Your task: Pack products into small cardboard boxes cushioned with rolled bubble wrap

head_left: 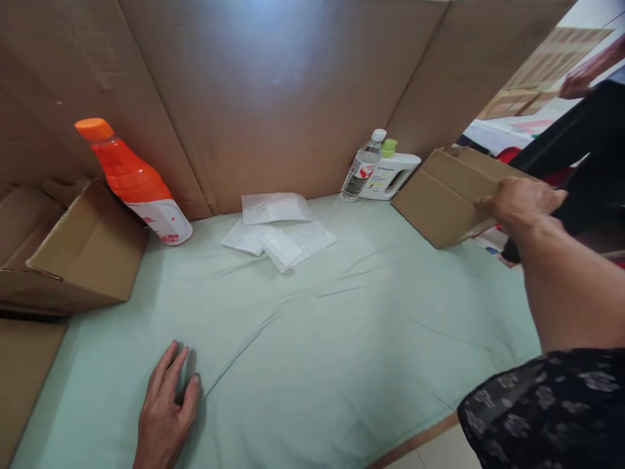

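Left hand [168, 407] splayed, lower left; right hand [525, 198] handling tan cardboard box [442, 195], upper right, grip unclear; I likely need steadiness next.

- White jug [400, 170] with the green cap: there's a dark line of lettering across the upper front, looks like a brand name, but it's too small and soft for me to spell out. Finer print sits below it, just a smudge at this size, plus a little dark mark lower down.
- Clear plastic bottle [352, 182] with the white cap, just beside the jug: red-and-white label, some red lettering on it, can't read it, sorry.
- Big orange bottle [131, 172]: white label [161, 215] round the lower part, red printing at its left edge and near the bottom, also not legible.
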Demonstrator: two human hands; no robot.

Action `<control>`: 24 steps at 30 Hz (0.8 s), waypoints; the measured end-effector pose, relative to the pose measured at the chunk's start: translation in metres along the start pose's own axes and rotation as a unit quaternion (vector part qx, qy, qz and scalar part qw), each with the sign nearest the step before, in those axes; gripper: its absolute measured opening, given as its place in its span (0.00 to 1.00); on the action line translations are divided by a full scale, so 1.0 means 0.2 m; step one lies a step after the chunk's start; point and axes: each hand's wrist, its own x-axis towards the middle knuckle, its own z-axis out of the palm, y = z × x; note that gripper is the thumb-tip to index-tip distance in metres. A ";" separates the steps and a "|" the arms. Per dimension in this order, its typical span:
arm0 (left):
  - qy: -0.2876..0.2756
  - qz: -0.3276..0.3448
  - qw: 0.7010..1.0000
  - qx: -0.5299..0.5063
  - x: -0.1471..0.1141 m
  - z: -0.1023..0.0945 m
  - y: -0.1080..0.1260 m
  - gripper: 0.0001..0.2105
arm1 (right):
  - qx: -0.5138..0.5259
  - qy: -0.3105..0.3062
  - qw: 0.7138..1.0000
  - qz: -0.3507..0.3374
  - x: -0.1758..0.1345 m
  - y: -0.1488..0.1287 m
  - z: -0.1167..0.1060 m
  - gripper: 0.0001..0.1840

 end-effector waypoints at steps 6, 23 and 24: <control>0.000 -0.009 1.000 -0.001 0.01 -0.02 0.03 0.20 | -0.018 -0.058 0.996 -0.066 -0.36 -0.09 -0.13 0.36; -0.143 0.012 0.958 -0.249 -0.06 -0.01 0.45 0.40 | 0.263 -0.249 0.930 -0.067 -1.60 -0.70 -0.80 0.38; -0.155 0.019 0.952 -0.263 -0.06 0.00 0.47 0.40 | 0.270 -0.282 0.919 -0.050 -1.66 -0.71 -0.73 0.39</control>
